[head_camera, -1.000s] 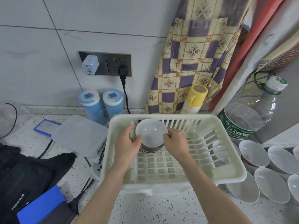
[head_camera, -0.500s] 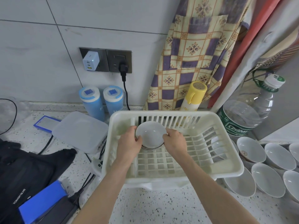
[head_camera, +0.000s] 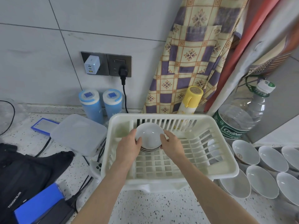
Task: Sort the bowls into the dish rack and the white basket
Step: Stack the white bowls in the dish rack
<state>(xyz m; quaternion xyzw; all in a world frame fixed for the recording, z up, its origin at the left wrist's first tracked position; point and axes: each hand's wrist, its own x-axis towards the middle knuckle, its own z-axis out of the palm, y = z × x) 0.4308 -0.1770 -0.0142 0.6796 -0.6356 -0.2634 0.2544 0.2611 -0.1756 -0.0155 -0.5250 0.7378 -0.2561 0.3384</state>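
Note:
A cream plastic dish rack (head_camera: 223, 168) stands on the speckled counter in front of me. Inside its back-left part is a small stack of white bowls (head_camera: 149, 135), tilted toward me and resting on the rack's grid floor. My left hand (head_camera: 129, 147) grips the stack's left rim and my right hand (head_camera: 171, 144) grips its right rim. Several more white bowls (head_camera: 262, 180) lie on the counter to the right of the rack. One further bowl (head_camera: 213, 147) shows through the rack's right slats.
A large water bottle (head_camera: 241, 117) and a yellow spray can (head_camera: 191, 101) stand behind the rack. Two blue canisters (head_camera: 102, 104), a clear lidded box (head_camera: 79, 135), a black bag (head_camera: 27, 172) and cables (head_camera: 84, 188) crowd the left. An apron (head_camera: 191, 62) hangs on the tiled wall.
Both hands have lowered the bowl stack deeper into the rack's back-left part; it now rests on the grid floor.

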